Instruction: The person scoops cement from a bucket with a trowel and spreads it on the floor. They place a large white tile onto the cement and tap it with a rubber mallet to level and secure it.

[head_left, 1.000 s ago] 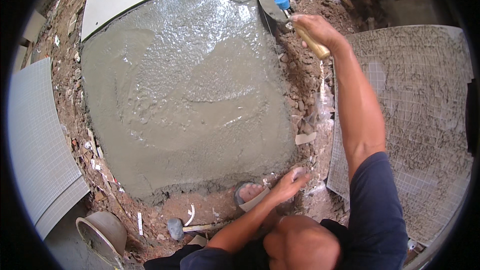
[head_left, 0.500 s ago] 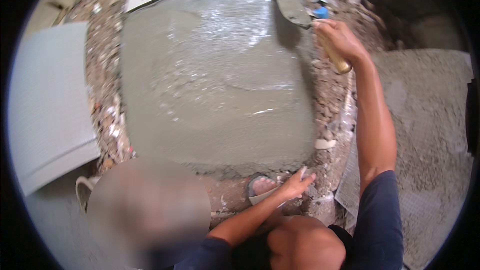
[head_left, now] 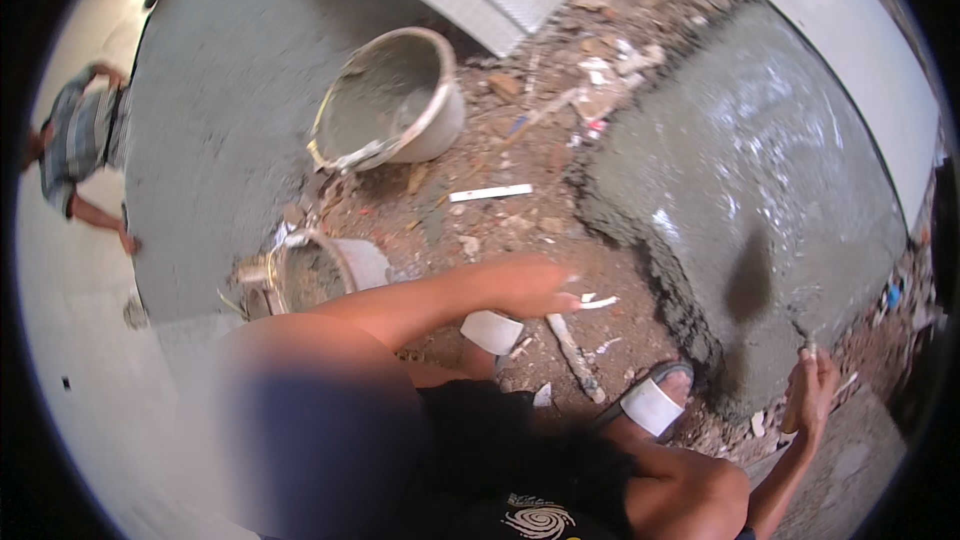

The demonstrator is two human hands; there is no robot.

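In the head view, the person's right hand (head_left: 812, 390) is wrapped around the handle of a trowel (head_left: 792, 417) at the near right edge of a wet mortar bed (head_left: 800, 175); the blade is hard to tell from the grey mix around it. The left hand (head_left: 545, 285) hangs over the rubble beside a small white curved strip (head_left: 600, 301) and the upper end of a mortar-spotted stick (head_left: 576, 360); it is blurred, so whether its fingers are together or grasp anything cannot be told. The step in hand looks to be levelling the mortar. Doing it well would mean long, light passes with the blade's leading edge slightly raised, so that it glides rather than digs, each stroke overlapping the last. The ragged rim facing the left hand seems to need most care: mortar there is best pressed inward and squared off. At the far side, the white slab (head_left: 865, 65) lies right along the bed, and its edge could serve as a guide for height, provided the blade does not knock it. The slippered foot (head_left: 655, 405) stands just beside the rim, so weight should stay back from it. Any extra mix might come from the large bucket (head_left: 437, 130), which lies tilted beyond the left hand and has grey residue inside.
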